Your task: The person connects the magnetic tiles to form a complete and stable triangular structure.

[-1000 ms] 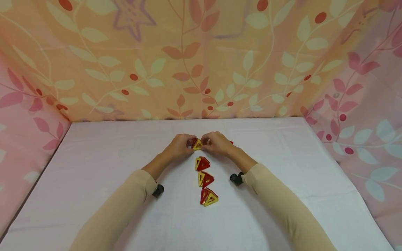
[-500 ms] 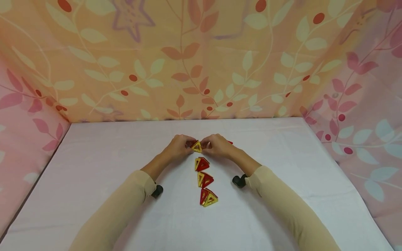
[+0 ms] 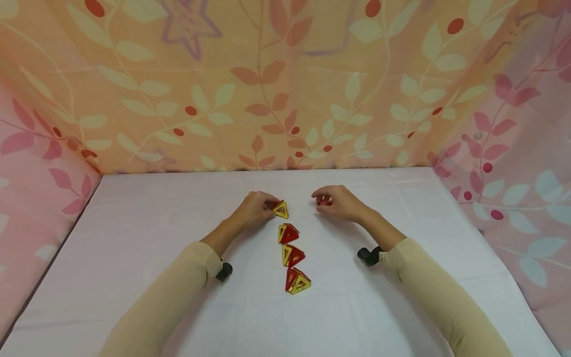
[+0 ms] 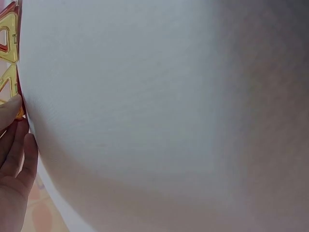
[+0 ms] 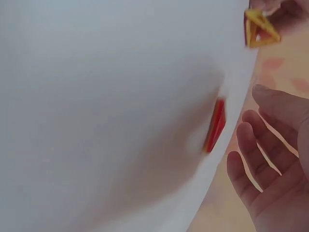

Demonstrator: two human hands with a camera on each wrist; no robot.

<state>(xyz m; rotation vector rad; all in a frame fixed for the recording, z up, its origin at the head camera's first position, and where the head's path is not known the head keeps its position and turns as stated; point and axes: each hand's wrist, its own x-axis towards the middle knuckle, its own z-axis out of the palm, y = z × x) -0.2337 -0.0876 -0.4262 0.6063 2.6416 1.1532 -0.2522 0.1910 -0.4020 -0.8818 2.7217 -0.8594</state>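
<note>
My left hand (image 3: 253, 209) pinches a small pyramid of yellow and red triangular magnetic tiles (image 3: 281, 210) between thumb and fingers, at the far middle of the table. In the left wrist view its thumb lies on a yellow triangle (image 4: 9, 87). Over to the right is my right hand (image 3: 340, 203), fingers loosely bent and apart. The right wrist view shows a red triangular tile (image 5: 217, 126) on the cloth by those fingers, a gap between them. Three more red-and-yellow pyramids (image 3: 288, 233) stand in a column towards me.
A white cloth (image 3: 147, 223) covers the table. Patterned curtains (image 3: 214, 99) rise behind it and at both sides. A black wrist camera (image 3: 369, 256) hangs under the right sleeve, and another black one (image 3: 225, 271) under the left.
My right hand has let go of the pyramid and moved right to the red tile. The left hand stays put, still holding the pyramid, whose yellow face has turned slightly.
</note>
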